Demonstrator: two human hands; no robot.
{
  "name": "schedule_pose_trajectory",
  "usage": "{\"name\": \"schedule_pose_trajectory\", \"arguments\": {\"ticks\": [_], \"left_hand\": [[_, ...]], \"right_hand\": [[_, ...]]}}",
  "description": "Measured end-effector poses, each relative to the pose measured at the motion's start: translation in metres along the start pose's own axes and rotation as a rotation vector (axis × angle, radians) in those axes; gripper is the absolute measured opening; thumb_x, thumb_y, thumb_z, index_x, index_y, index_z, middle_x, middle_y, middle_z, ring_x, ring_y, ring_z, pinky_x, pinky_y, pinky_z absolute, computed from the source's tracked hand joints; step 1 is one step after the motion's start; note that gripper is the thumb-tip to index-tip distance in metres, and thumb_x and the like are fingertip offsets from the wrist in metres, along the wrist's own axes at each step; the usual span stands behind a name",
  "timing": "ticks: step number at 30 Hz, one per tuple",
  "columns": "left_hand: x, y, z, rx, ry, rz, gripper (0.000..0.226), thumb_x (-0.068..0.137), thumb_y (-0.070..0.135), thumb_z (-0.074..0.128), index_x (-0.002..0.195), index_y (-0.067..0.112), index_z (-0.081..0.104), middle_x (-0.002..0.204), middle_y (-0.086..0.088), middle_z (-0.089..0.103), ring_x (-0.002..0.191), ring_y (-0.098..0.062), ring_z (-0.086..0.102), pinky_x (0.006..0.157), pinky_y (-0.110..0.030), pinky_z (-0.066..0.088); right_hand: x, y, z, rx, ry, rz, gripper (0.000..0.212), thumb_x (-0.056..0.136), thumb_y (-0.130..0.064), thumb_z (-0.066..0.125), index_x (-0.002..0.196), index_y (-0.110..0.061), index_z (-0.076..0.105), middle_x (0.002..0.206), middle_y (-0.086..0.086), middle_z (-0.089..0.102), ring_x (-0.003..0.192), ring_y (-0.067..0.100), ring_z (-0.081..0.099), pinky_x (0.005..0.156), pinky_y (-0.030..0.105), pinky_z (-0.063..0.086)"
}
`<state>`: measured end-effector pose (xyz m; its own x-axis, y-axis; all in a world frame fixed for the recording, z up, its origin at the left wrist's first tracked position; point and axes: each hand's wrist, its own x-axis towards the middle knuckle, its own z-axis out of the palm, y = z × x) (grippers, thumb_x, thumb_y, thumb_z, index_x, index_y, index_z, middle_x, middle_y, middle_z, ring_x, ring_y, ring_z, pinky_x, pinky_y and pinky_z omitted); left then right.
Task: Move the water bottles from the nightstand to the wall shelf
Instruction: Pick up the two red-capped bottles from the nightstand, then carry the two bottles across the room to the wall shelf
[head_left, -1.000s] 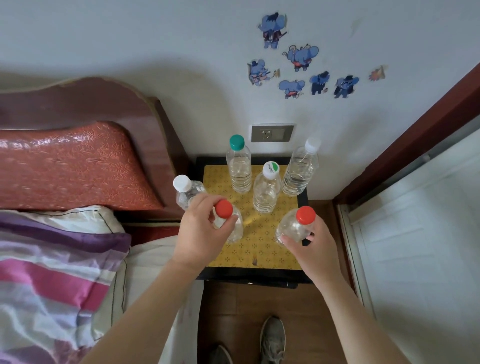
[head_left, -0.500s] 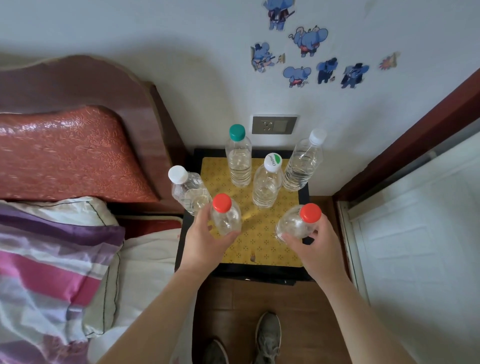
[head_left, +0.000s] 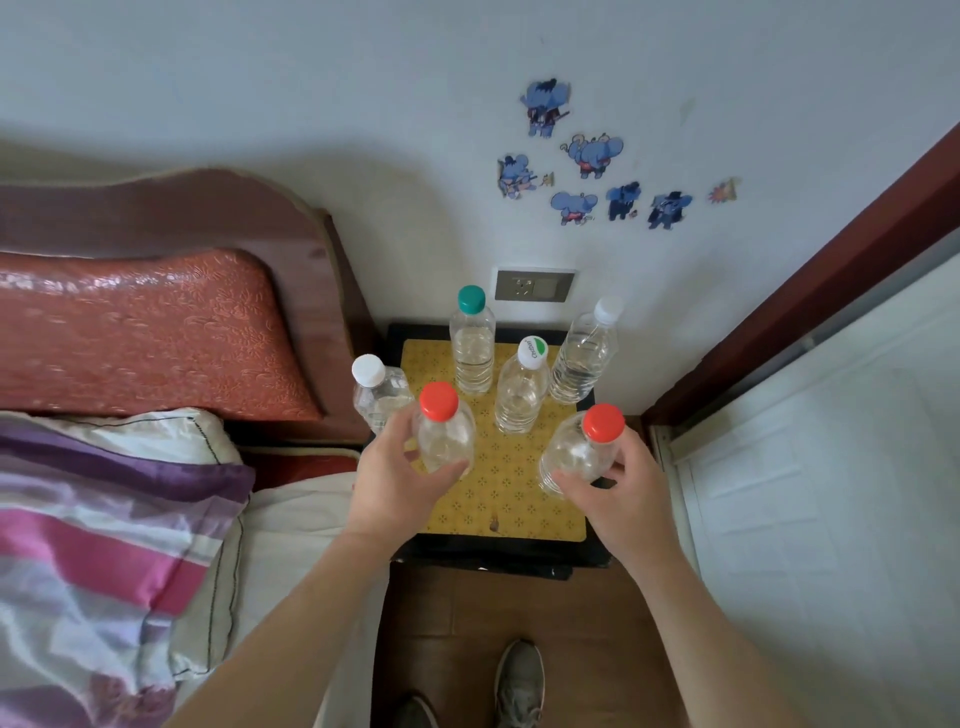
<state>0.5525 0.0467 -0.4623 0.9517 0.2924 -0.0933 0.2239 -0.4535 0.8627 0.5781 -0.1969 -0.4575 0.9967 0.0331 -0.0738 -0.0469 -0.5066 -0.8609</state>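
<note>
From the head camera we look down on a small dark nightstand (head_left: 587, 558) topped with a yellow patterned mat (head_left: 506, 506), standing against the wall between a bed and a door frame. Our left hand (head_left: 392, 483) is wrapped around the left red-capped bottle (head_left: 445, 439), fingers curled behind its body and the thumb pressed on the near side, so the grip is closed on it. Our right hand (head_left: 621, 496) grips the right red-capped bottle (head_left: 579, 457) the same way, thumb across the front and fingers round the far side; this bottle leans a little to the left at its base. We cannot tell whether either bottle has left the mat.

Four more bottles stand untouched. A white-capped bottle (head_left: 376, 395) sits at the left edge, just behind our left fingers. A teal-capped bottle (head_left: 471, 348) stands upright at the back, near the wall socket (head_left: 534, 285). Just to its right is a bottle with a white and green cap (head_left: 522, 392), and beyond that a second white-capped bottle (head_left: 584, 358) at the back right corner.

Blue elephant stickers (head_left: 595, 153) dot the wall above. A reddish headboard (head_left: 156, 332) and striped pillow (head_left: 104, 525) lie to the left, and a grey shoe (head_left: 519, 680) shows on the floor.
</note>
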Motion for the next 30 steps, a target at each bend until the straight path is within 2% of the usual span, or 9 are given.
{"name": "schedule_pose_trajectory", "arguments": {"ticks": [5, 12, 16, 21, 23, 25, 27, 30], "left_hand": [[-0.012, 0.061, -0.048, -0.024, 0.001, 0.086, 0.051, 0.07, 0.031, 0.086, 0.112, 0.037, 0.057, 0.098, 0.021, 0.066, 0.099, -0.004, 0.064, 0.087, -0.038, 0.057], [-0.027, 0.152, -0.125, -0.069, 0.07, 0.212, 0.059, 0.071, 0.031, 0.086, 0.122, 0.034, 0.057, 0.105, 0.021, 0.067, 0.099, 0.001, 0.064, 0.085, -0.028, 0.056], [-0.041, 0.196, -0.163, -0.085, 0.116, 0.269, 0.059, 0.072, 0.032, 0.086, 0.123, 0.033, 0.057, 0.105, 0.021, 0.068, 0.099, 0.003, 0.063, 0.084, -0.023, 0.052], [-0.061, 0.242, -0.209, -0.123, 0.161, 0.317, 0.05, 0.072, 0.029, 0.086, 0.11, 0.044, 0.057, 0.098, 0.023, 0.07, 0.092, 0.003, 0.066, 0.08, -0.024, 0.055], [-0.068, 0.256, -0.227, -0.107, 0.193, 0.334, 0.046, 0.072, 0.032, 0.086, 0.106, 0.045, 0.058, 0.096, 0.025, 0.07, 0.091, 0.004, 0.066, 0.08, -0.025, 0.055], [-0.073, 0.267, -0.24, -0.094, 0.223, 0.349, 0.052, 0.071, 0.033, 0.086, 0.111, 0.047, 0.056, 0.098, 0.024, 0.069, 0.093, 0.006, 0.065, 0.08, -0.023, 0.054], [-0.078, 0.275, -0.25, -0.087, 0.246, 0.35, 0.061, 0.07, 0.035, 0.086, 0.122, 0.037, 0.055, 0.103, 0.02, 0.069, 0.095, 0.004, 0.065, 0.081, -0.025, 0.055], [-0.084, 0.287, -0.262, -0.08, 0.282, 0.345, 0.065, 0.069, 0.035, 0.086, 0.126, 0.031, 0.055, 0.102, 0.015, 0.071, 0.093, 0.001, 0.067, 0.08, -0.027, 0.056]], "right_hand": [[-0.014, -0.071, -0.031, -0.004, 0.046, -0.012, 0.054, 0.07, -0.037, 0.084, 0.117, -0.034, 0.057, 0.104, -0.02, 0.064, 0.095, -0.001, 0.06, 0.084, 0.026, 0.053], [-0.034, -0.192, -0.075, -0.001, 0.082, -0.121, 0.045, 0.073, -0.041, 0.081, 0.103, -0.05, 0.049, 0.102, -0.023, 0.06, 0.094, -0.006, 0.056, 0.074, 0.018, 0.043], [-0.044, -0.245, -0.096, 0.026, 0.091, -0.157, 0.051, 0.071, -0.044, 0.08, 0.114, -0.045, 0.052, 0.108, -0.019, 0.062, 0.099, 0.001, 0.059, 0.084, 0.031, 0.053], [-0.057, -0.306, -0.12, 0.107, 0.108, -0.216, 0.063, 0.062, -0.058, 0.074, 0.12, -0.041, 0.054, 0.114, -0.017, 0.063, 0.108, 0.005, 0.059, 0.09, 0.043, 0.055], [-0.063, -0.328, -0.129, 0.134, 0.123, -0.24, 0.06, 0.063, -0.055, 0.076, 0.117, -0.042, 0.055, 0.111, -0.017, 0.064, 0.107, 0.005, 0.06, 0.09, 0.044, 0.055], [-0.066, -0.345, -0.136, 0.141, 0.131, -0.271, 0.052, 0.068, -0.047, 0.079, 0.114, -0.043, 0.055, 0.107, -0.019, 0.063, 0.106, 0.003, 0.059, 0.09, 0.04, 0.054], [-0.069, -0.359, -0.142, 0.147, 0.133, -0.297, 0.044, 0.072, -0.04, 0.081, 0.108, -0.045, 0.055, 0.104, -0.021, 0.062, 0.106, 0.001, 0.057, 0.089, 0.034, 0.052], [-0.071, -0.374, -0.148, 0.167, 0.113, -0.322, 0.041, 0.074, -0.036, 0.081, 0.104, -0.044, 0.054, 0.105, -0.02, 0.061, 0.105, -0.001, 0.056, 0.085, 0.029, 0.048]]}}
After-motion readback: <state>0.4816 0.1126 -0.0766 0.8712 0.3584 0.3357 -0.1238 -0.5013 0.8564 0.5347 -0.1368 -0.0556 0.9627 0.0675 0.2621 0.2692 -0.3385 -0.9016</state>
